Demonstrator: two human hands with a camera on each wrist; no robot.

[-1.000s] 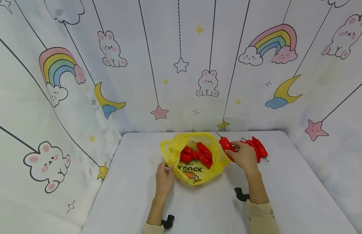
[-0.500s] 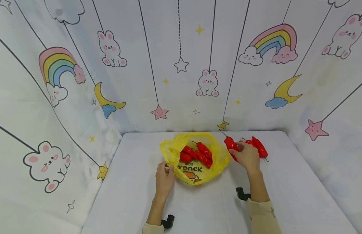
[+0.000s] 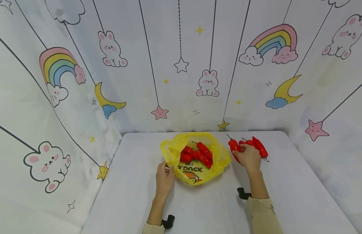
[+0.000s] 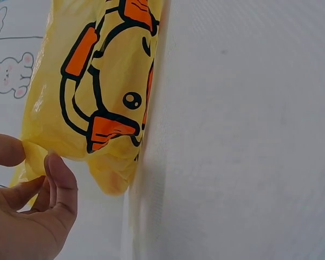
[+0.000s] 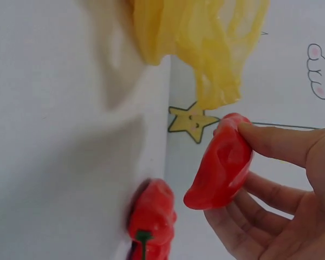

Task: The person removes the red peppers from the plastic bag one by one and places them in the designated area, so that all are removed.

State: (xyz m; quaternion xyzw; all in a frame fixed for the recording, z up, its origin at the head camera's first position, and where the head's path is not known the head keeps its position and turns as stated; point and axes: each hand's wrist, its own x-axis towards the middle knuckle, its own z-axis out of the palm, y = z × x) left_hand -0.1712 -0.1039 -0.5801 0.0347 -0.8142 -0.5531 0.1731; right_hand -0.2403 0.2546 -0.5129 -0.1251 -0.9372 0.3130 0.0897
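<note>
A yellow plastic bag [image 3: 222, 162] stands open-mouthed at mid table, with several red chili peppers [image 3: 204, 150] inside. My left hand [image 3: 164, 179] pinches its near left rim; the left wrist view shows thumb and fingers on the yellow film [image 4: 38, 157] beside a printed duck. Just right of the bag, my right hand [image 3: 249, 158] holds one red chili pepper [image 5: 222, 168] between thumb and fingers, its thin stem pointing up and away. More red chili peppers [image 3: 259, 148] lie on the table beyond that hand, which partly hides them.
The white-covered table [image 3: 204, 208] meets a backdrop [image 3: 181, 97] printed with rabbits, stars and rainbows at its far edge. A black wrist mount [image 3: 168, 222] is on the left forearm, another black mount [image 3: 243, 194] on the right.
My right hand, still holding the chili pepper, has moved a little to the right, away from the bag and towards the peppers on the table. My left hand and the bag have stayed put.
</note>
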